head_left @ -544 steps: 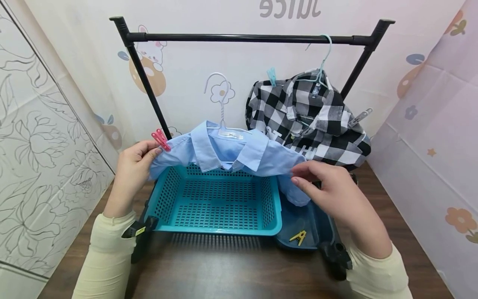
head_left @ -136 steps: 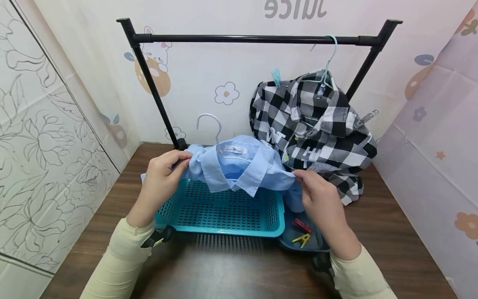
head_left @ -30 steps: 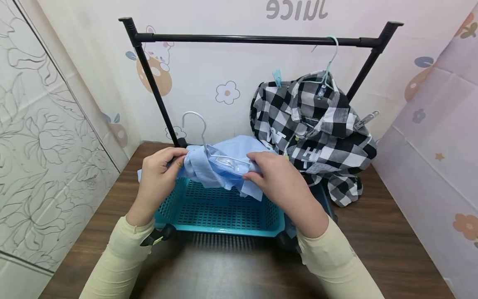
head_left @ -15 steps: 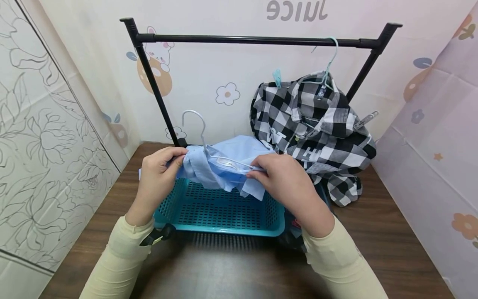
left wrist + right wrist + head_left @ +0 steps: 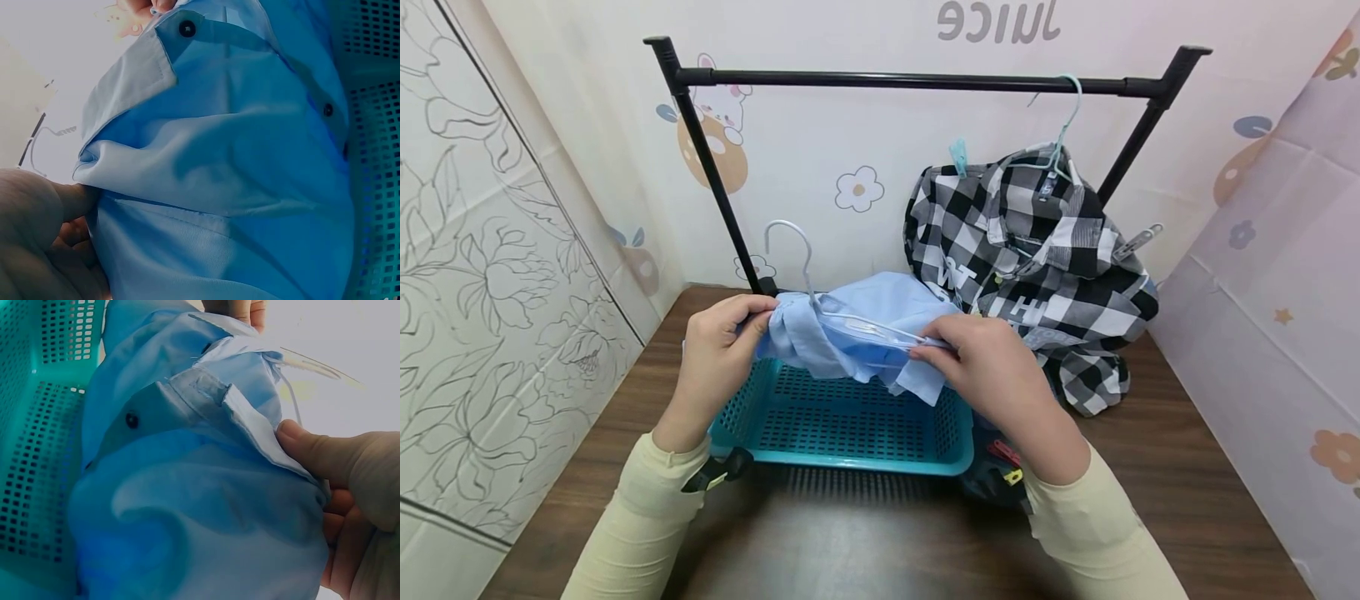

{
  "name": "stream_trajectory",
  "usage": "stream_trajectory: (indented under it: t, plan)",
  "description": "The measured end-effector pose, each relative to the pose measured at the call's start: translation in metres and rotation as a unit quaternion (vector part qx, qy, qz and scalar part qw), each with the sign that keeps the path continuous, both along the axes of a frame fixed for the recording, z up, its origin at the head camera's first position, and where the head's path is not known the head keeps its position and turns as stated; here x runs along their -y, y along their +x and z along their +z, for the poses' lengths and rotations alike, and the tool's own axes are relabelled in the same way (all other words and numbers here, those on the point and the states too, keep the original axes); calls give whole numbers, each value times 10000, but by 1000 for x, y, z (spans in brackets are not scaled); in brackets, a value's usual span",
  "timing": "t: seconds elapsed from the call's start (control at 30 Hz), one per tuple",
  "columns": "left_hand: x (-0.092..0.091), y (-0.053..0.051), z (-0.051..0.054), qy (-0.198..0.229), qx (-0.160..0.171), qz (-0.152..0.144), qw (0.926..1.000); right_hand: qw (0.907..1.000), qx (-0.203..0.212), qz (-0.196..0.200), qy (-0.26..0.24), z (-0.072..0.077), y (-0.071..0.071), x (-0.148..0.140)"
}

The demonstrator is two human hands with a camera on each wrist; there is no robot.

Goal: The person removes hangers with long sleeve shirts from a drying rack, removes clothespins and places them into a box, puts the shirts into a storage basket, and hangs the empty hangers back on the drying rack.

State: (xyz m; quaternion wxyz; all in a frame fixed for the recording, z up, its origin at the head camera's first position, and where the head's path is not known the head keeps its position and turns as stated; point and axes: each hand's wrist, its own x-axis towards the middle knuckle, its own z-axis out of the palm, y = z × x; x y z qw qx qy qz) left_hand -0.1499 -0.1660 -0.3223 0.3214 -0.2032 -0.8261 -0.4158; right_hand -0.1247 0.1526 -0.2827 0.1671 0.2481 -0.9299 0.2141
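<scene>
Shirt (image 5: 820,346) is matt cloth — bskt (image 5: 850,462) glossy perf. plastic.

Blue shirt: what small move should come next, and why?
Perhaps ease the hanger out through the neck of the shirt: its bar shows across the neck opening and reaches the right hand, while the left hand grips the shirt's other side.

There were two bare hands, one left hand (image 5: 715,354) and one right hand (image 5: 1000,367). Garments numbered two: one light-blue collared cloth shirt (image 5: 880,300) and one black-and-white checked cloth garment (image 5: 1030,242). Hangers came to two, one white hook-topped hanger (image 5: 808,254) and one pale-green hook-topped hanger (image 5: 1058,148). Four clothespins were visible: one pale-blue clothespin (image 5: 958,157), one grey clothespin (image 5: 1138,242), one red clothespin (image 5: 1004,452) and one yellow clothespin (image 5: 1013,477). One turquoise perforated plastic basket (image 5: 842,461) and one black tubular rack (image 5: 880,81) with one crossbar completed the count.
</scene>
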Motion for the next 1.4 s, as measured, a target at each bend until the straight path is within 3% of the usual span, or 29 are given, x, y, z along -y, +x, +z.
stream_trajectory:
  t: [0.4,0.8,1.0,1.4]
  plan:
    - [1,0,0,-13,10,40,10000,9986,-481,85,-205,-8,5,-15]
    - [0,0,0,-153,-37,162,9997,9917,-1221,146,-386,-22,8,-27]
    - [0,0,0,-193,1,171,9997,9880,-1519,-15,-266,-25,12,-31]
    - [-1,0,1,-240,53,214,9995,9856,-1523,-581,-453,-28,20,-44]
